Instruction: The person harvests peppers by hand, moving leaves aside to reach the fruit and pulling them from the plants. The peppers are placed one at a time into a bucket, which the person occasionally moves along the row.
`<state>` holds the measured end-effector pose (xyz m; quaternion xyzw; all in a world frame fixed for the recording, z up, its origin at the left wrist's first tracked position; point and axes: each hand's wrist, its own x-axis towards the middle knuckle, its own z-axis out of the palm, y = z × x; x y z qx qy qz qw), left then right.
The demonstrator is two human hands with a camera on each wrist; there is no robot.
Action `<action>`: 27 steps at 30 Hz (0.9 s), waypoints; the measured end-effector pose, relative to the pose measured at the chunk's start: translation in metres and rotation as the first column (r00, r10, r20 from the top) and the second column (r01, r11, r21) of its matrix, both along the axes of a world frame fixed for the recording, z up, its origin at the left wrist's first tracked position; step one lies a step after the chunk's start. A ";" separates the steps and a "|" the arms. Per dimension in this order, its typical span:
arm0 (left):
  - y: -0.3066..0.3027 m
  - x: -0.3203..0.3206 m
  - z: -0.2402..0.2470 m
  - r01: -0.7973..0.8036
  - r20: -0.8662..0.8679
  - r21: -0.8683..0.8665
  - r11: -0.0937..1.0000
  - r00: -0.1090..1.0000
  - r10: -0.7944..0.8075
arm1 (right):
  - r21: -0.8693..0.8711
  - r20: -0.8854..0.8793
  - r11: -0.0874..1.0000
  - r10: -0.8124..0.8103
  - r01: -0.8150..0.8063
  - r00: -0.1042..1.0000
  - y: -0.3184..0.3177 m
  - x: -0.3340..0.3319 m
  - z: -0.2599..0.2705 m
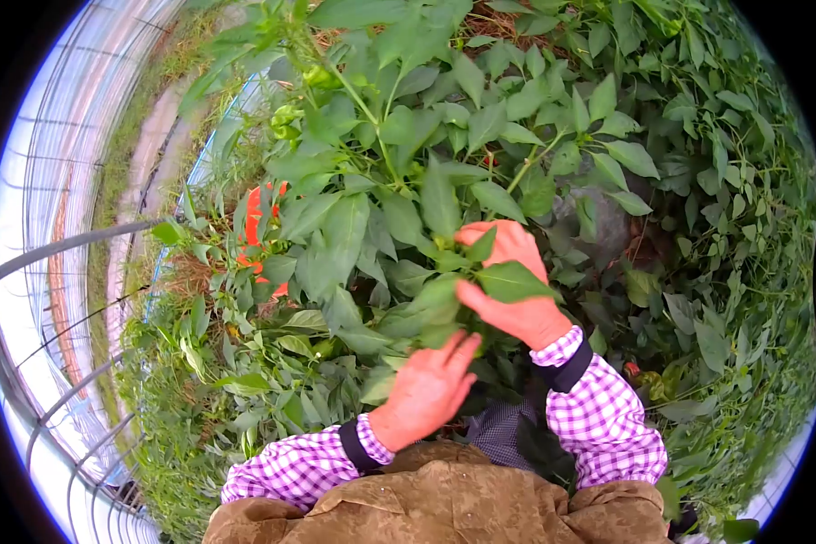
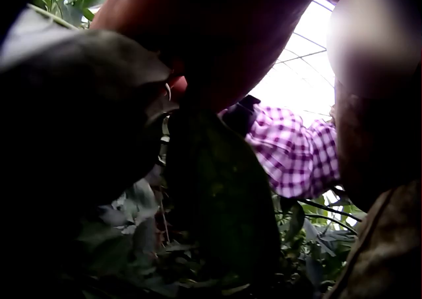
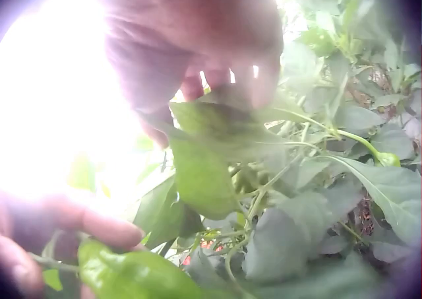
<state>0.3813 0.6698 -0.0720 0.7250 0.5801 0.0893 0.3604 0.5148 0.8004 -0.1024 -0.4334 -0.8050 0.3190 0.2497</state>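
Observation:
A leafy pepper plant [image 1: 372, 154] fills the space before me. My right hand [image 1: 517, 290] grips one of its leafy shoots, thumb and fingers around the leaves; in the right wrist view, fingers [image 3: 214, 88] bend over a leaf [image 3: 201, 173]. Lower and to the left, my left hand [image 1: 426, 385] has its fingers extended at the foliage, fingertips right at the leaves. Beside its finger [image 3: 92, 220] in the right wrist view is a glossy green leaf [image 3: 132, 272] on a thin stem. A dark leaf [image 2: 224, 193] hangs close beneath a hand in the left wrist view.
Bright red patches [image 1: 254, 218] show through leaves at the left. Small green peppers [image 1: 286, 122] hang higher up. Dense foliage [image 1: 743, 272] lines the right side. Curved hoops [image 1: 72, 245] and clear sheeting [image 1: 41, 172] run along the left, beside a path [image 1: 145, 172].

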 end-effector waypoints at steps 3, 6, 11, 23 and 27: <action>-0.007 0.020 0.003 0.102 0.024 -0.083 0.991 0.995 -0.100 | 0.025 0.232 0.995 0.088 -0.096 0.969 -0.010 -0.001 -0.021; -0.003 0.016 0.004 0.121 0.179 0.062 0.991 0.975 -0.130 | 0.033 0.406 0.982 0.155 -0.184 0.900 -0.008 0.008 -0.023; 0.039 -0.055 -0.004 -0.140 0.104 0.359 0.923 0.988 0.110 | -0.072 0.472 0.969 0.240 -0.235 0.848 -0.003 0.055 -0.006; 0.138 -0.140 -0.079 -0.426 0.417 0.206 0.881 0.853 0.315 | -0.075 0.636 0.972 0.220 -0.225 0.740 -0.013 0.148 0.006; 0.111 -0.052 -0.105 -0.507 0.490 0.109 0.855 0.776 0.398 | -0.253 0.631 0.940 0.339 -0.228 0.698 -0.018 0.115 0.020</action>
